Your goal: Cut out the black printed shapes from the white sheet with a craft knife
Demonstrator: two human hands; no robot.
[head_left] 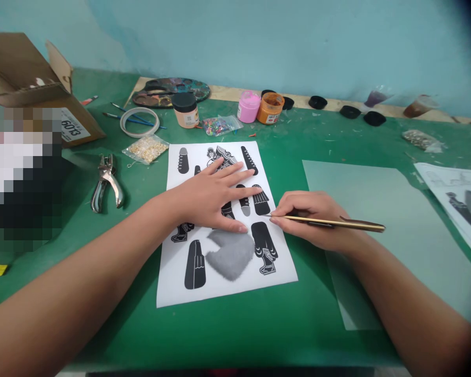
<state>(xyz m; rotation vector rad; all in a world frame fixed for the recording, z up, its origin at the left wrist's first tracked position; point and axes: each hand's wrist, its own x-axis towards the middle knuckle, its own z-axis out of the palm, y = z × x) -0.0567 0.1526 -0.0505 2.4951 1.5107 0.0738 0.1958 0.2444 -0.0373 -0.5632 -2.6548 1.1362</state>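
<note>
Presumably for stability, the left hand (214, 193) is lying spread, its grip released, across the printed sheet (233, 256) on the green surface (235, 335), while the right hand (317, 204) is pinching a gold-shafted pointed tool (355, 225) near its tip, apparently for control.

"6013" on the white label (76, 126) of the cardboard box (43, 96)

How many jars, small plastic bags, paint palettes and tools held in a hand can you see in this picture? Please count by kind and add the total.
Jars: 3 (peach jar, pink jar, orange jar)
Small plastic bags: 3 (gold-filled bag, multicoloured bag, bag at far right)
Paint palettes: 1 (palette)
Held tools: 1 (slim gold tool, right hand)
Total: 8
</note>
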